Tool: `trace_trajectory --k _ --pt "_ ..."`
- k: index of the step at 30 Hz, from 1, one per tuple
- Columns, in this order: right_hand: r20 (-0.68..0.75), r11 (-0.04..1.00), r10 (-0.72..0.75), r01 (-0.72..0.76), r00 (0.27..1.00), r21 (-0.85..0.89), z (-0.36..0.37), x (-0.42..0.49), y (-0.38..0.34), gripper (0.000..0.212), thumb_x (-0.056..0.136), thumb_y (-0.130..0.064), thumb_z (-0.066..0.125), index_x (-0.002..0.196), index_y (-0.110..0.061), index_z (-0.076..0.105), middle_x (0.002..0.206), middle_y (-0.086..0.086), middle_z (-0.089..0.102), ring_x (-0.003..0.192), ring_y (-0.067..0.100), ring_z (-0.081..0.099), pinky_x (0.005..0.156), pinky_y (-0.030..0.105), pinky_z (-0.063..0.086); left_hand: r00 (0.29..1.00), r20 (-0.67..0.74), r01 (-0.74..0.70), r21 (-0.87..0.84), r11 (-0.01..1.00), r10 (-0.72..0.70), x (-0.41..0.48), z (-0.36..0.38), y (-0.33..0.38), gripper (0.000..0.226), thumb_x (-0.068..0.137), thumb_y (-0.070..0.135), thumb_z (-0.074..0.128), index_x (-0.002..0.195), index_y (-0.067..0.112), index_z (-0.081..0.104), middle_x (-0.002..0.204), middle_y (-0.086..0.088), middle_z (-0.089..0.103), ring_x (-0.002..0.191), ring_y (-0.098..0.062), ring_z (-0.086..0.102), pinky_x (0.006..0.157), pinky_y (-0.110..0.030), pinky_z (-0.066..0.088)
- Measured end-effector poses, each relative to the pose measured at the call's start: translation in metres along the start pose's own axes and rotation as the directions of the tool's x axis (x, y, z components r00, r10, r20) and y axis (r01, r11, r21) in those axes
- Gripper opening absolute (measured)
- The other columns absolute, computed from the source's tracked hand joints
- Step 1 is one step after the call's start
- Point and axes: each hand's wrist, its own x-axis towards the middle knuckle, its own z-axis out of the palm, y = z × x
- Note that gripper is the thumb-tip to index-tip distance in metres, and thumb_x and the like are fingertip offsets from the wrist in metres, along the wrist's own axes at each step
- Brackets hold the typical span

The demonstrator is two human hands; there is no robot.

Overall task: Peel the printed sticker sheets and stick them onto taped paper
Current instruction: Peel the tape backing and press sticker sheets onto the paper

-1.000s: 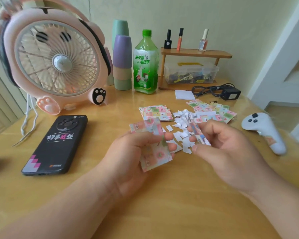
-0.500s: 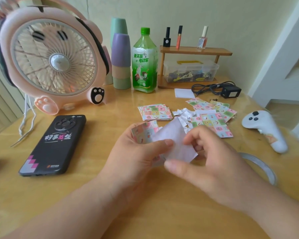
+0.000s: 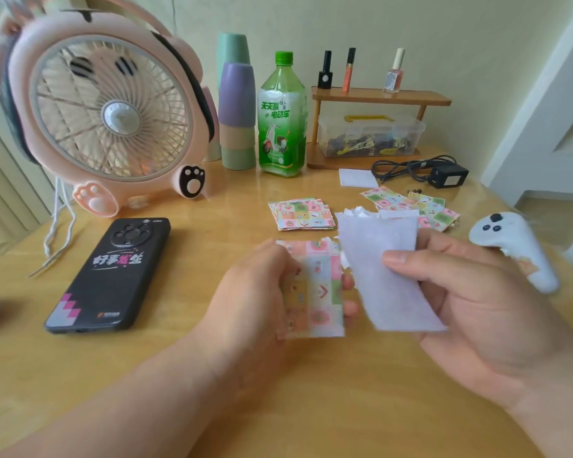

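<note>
Half a second ago the white sheet [image 3: 391, 302] covered the printed sticker sheet [image 3: 318, 289]; now it is swung off to the right, and the two sit side by side above the middle of the bench [image 3: 344, 391], toward its near edge. Whether their edges touch cannot be told. A pink fan [image 3: 110, 110] stands at the far left corner, and a black phone [image 3: 110, 276] lies flat in front of it near the left edge. The left hand [image 3: 255, 292] grips the printed sticker sheet, thumb on its front and fingers [image 3: 348, 283] behind it. The right hand [image 3: 470, 302] pinches the white sheet between thumb and fingers. A white controller [image 3: 516, 249] lies by the right edge. A small stack of sticker sheets [image 3: 301, 214] lies on the bench beyond the hands.
</note>
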Motion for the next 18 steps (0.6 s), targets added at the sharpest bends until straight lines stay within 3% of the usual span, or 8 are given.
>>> trace_trajectory --k 2,4,5,8,12,14,16,18 --pt "0.057 0.998 0.008 -0.005 0.998 -0.060 0.004 -0.003 0.008 0.021 0.069 -0.005 0.067 0.088 -0.002 0.077 0.095 0.026 0.074 0.080 0.034 0.070 0.071 0.043 0.056 0.999 0.003 -0.043 0.082 0.996 0.043 0.001 0.000 -0.003 0.011 0.085 0.011 0.055 0.088 0.007 0.065 0.093 -0.029 0.070 0.073 -0.038 0.068 0.061 -0.042 0.057" --pt "0.033 0.985 -0.046 0.050 0.998 -0.166 0.004 -0.002 0.014 0.012 0.074 -0.014 0.067 0.077 -0.005 0.074 0.092 0.027 0.073 0.079 0.036 0.067 0.075 0.047 0.050 0.998 0.005 -0.069 0.119 0.990 0.069 0.000 0.000 -0.005 0.025 0.079 0.011 0.061 0.098 -0.004 0.062 0.107 -0.036 0.068 0.090 -0.052 0.068 0.081 -0.058 0.057" --pt "0.018 0.977 -0.073 0.075 0.997 -0.199 0.002 -0.001 0.016 0.011 0.076 -0.016 0.066 0.072 -0.007 0.072 0.087 0.025 0.072 0.077 0.034 0.065 0.073 0.047 0.049 0.996 0.001 -0.088 0.129 0.988 0.089 0.000 0.000 -0.005 0.027 0.077 0.011 0.063 0.098 -0.006 0.060 0.111 -0.038 0.066 0.094 -0.053 0.067 0.087 -0.057 0.055" --pt "-0.024 0.977 -0.096 0.090 0.995 -0.191 -0.001 0.003 0.015 0.011 0.075 -0.016 0.065 0.067 -0.009 0.070 0.084 0.025 0.070 0.077 0.034 0.064 0.075 0.048 0.046 0.986 0.054 -0.161 0.134 0.978 0.155 0.001 -0.003 -0.003 0.007 0.079 0.006 0.065 0.085 0.007 0.066 0.106 -0.030 0.071 0.087 -0.033 0.065 0.074 -0.041 0.052" --pt "-0.053 0.971 -0.105 0.091 0.993 -0.222 -0.003 0.004 0.011 0.020 0.076 -0.017 0.066 0.077 0.002 0.066 0.097 0.041 0.066 0.089 0.062 0.062 0.084 0.078 0.043 0.972 0.149 -0.195 0.087 0.977 0.181 0.002 -0.006 0.000 0.016 0.078 -0.001 0.066 0.081 0.014 0.072 0.086 -0.012 0.070 0.073 -0.027 0.062 0.053 -0.032 0.053" --pt "-0.045 0.966 -0.110 0.096 0.993 -0.240 -0.002 0.003 0.011 0.022 0.077 -0.017 0.066 0.079 0.004 0.064 0.093 0.043 0.063 0.085 0.065 0.060 0.080 0.074 0.048 0.964 0.186 -0.205 0.068 0.976 0.189 0.001 -0.006 0.003 0.026 0.077 -0.004 0.066 0.092 0.015 0.077 0.091 -0.015 0.072 0.077 -0.030 0.064 0.055 -0.034 0.054" --pt "-0.017 0.969 -0.108 0.102 0.994 -0.224 -0.005 0.002 0.011 0.019 0.074 -0.015 0.067 0.079 0.003 0.068 0.085 0.033 0.070 0.073 0.047 0.068 0.070 0.052 0.055 0.960 0.217 -0.191 0.039 0.981 0.178 0.001 -0.007 0.004 0.040 0.077 -0.006 0.065 0.106 0.017 0.079 0.105 -0.019 0.074 0.088 -0.033 0.066 0.062 -0.034 0.056" --pt "0.026 0.981 -0.065 0.069 0.998 -0.180 -0.007 0.001 0.009 0.028 0.069 -0.014 0.075 0.087 0.007 0.068 0.090 0.033 0.070 0.073 0.045 0.068 0.070 0.054 0.056 0.949 0.261 -0.185 0.017 0.983 0.174 0.001 -0.008 0.005 0.041 0.077 -0.007 0.066 0.109 0.017 0.078 0.111 -0.020 0.072 0.096 -0.035 0.062 0.068 -0.036 0.057"
